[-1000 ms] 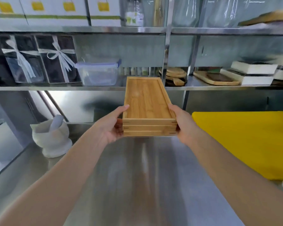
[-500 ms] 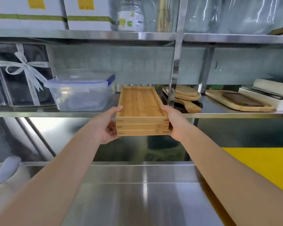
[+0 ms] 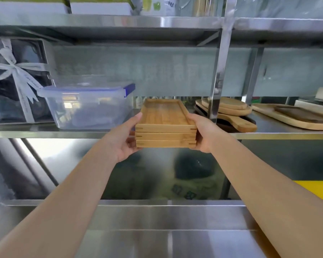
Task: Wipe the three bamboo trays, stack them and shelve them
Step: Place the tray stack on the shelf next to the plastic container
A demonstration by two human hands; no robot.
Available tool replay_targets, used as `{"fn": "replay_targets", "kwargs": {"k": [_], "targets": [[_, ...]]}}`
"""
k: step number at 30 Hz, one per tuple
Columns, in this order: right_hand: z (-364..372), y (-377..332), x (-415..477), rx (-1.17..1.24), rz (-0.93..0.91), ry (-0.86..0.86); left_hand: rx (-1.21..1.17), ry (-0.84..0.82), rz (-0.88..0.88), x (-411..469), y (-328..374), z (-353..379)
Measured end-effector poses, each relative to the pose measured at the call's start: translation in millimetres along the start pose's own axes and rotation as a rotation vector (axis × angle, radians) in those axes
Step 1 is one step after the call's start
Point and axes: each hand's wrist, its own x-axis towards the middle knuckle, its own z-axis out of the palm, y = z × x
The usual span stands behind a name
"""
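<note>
I am holding the stack of three bamboo trays (image 3: 166,127) between both hands, my left hand (image 3: 124,139) gripping its left side and my right hand (image 3: 203,134) gripping its right side, thumbs over the top rim. Compared with half a second ago, the stack is sitting farther in: its far end is now reaching over the steel shelf (image 3: 268,135), while the near end is still hanging out past the shelf's front edge. It is going into the gap between the clear plastic container (image 3: 86,107) on the left and the round wooden boards (image 3: 229,108) on the right. The shelf is also filling more of my view than before.
</note>
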Motion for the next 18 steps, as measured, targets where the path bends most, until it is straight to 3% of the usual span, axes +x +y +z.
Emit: {"fn": "replay_targets", "kwargs": {"k": [4,7,11,18], "targets": [[-9.8,11.4,-2.0,0.093,-0.089,-0.082,0.120,-0.190,0.174,-22.0,-22.2,-10.9],[-17.1,29.7,-18.7,-0.040,-0.286,-0.167,0.297,-0.072,0.272,-26.6,-34.4,-12.6],[-23.9,47.3,-32.6,-0.348,-0.440,-0.231,0.342,0.099,0.317,-21.5,-40.1,-9.0],[-21.1,50.5,-19.7,-0.560,-0.518,-0.017,0.423,0.235,0.410,-19.1,-42.6,-2.8]]}}
